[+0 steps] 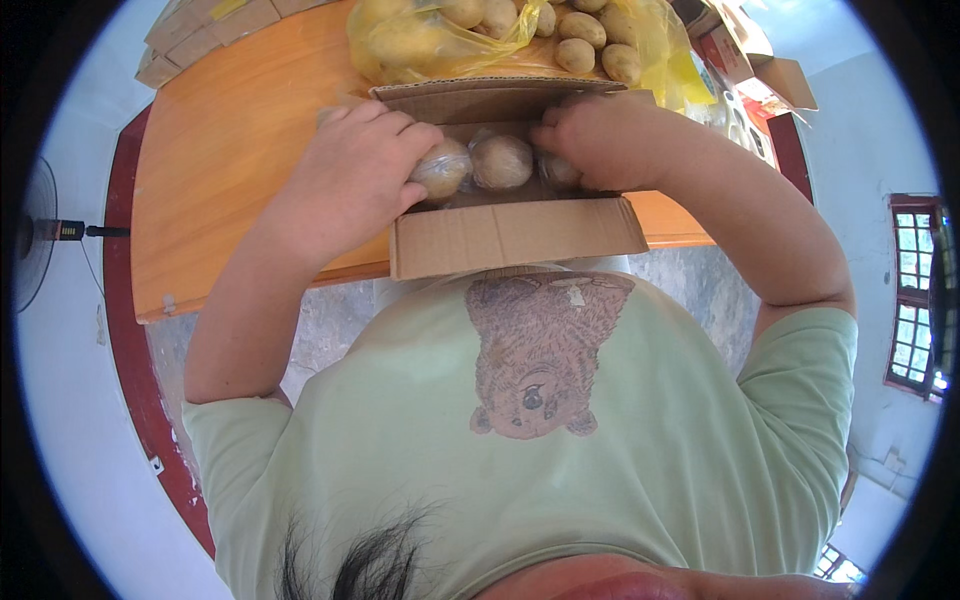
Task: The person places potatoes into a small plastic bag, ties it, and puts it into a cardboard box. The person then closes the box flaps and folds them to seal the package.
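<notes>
An open cardboard box (pixel 517 234) stands at the table's near edge, its near flap folded out towards me and its far flap raised. Inside lie several potatoes in clear plastic wrap, with one wrapped potato (pixel 502 162) in the middle. My left hand (pixel 371 169) reaches over the box's left end, its fingers and thumb around the left wrapped potato (pixel 442 169). At the right end, my right hand (pixel 600 142) is curled over another wrapped potato (pixel 559 172), which it partly covers; how firmly it grips is hidden.
Beyond the box, a yellow plastic bag (pixel 405 45) holds loose potatoes (pixel 581 30) on the orange wooden table (pixel 225 150). Several cardboard boxes (pixel 217 30) are stacked at the far left. Opened cartons (pixel 784 82) and packaging lie at the far right. A fan (pixel 37 232) stands at the left.
</notes>
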### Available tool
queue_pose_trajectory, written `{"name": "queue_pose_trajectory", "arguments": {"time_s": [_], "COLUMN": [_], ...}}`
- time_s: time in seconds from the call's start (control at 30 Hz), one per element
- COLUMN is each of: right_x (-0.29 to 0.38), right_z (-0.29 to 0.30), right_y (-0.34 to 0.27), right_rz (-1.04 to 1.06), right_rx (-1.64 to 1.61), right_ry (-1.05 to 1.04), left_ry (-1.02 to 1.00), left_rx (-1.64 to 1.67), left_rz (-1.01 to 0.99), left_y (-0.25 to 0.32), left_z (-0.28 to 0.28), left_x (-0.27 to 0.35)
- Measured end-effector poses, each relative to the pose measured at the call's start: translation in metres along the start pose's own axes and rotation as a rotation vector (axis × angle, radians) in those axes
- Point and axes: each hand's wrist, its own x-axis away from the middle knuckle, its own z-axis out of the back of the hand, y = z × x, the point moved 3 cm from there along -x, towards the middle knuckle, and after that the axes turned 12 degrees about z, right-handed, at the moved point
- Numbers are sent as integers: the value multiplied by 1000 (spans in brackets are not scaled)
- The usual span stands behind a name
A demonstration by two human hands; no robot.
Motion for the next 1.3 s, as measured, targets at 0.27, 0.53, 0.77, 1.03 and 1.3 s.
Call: {"name": "queue_pose_trajectory", "arguments": {"time_s": [0.27,0.53,0.77,1.03,1.3], "right_x": [-11,-12,12,7,-15], "right_z": [-8,-14,15,11,-16], "right_y": [1,6,0,-1,11], "right_rz": [56,35,-6,28,133], "right_rx": [8,-12,-171,-224,-319], "right_ry": [-9,-4,28,57,126], "left_ry": [5,10,19,5,6], "left_rx": [-5,-10,1,5,-14], "left_rz": [-4,-13,-17,-7,-12], "left_y": [0,1,0,1,1], "left_z": [0,1,1,3,3], "left_x": [-1,-2,0,-2,-2]}}
